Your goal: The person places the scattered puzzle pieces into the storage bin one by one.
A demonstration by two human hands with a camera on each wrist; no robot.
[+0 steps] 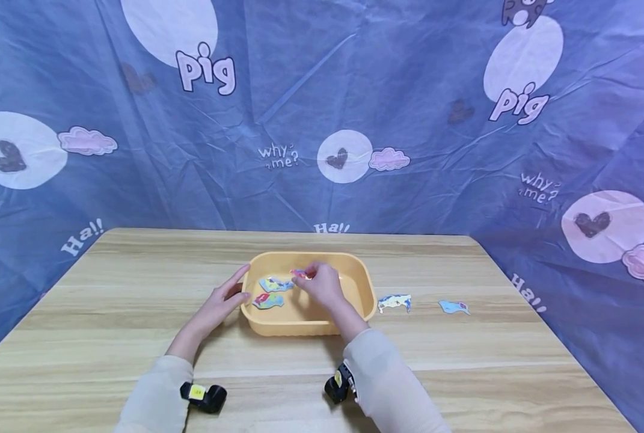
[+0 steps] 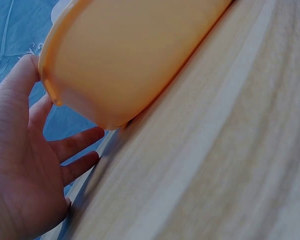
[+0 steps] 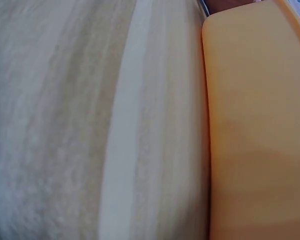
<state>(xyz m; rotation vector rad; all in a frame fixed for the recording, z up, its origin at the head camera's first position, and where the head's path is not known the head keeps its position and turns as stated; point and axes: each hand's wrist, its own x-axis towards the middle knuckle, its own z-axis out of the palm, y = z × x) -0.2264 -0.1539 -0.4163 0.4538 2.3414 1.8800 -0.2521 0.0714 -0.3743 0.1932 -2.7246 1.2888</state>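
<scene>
An orange plastic tub (image 1: 361, 284) stands on the wooden table (image 1: 138, 282). Two colourful puzzle pieces (image 1: 272, 292) lie inside it at the left. My right hand (image 1: 322, 284) reaches into the tub and pinches another small colourful piece (image 1: 301, 274) above its floor. My left hand (image 1: 221, 299) rests with straight fingers against the tub's left outer wall; in the left wrist view the left hand (image 2: 25, 160) lies open beside the tub (image 2: 130, 55). The right wrist view shows only the tub's wall (image 3: 260, 125) and the table (image 3: 90, 125).
Two more puzzle pieces lie on the table right of the tub, one (image 1: 394, 302) close to it and one (image 1: 454, 307) farther out. A blue printed cloth (image 1: 322, 120) hangs behind the table and at both sides. Wrist cameras (image 1: 205, 397) sit on both sleeves.
</scene>
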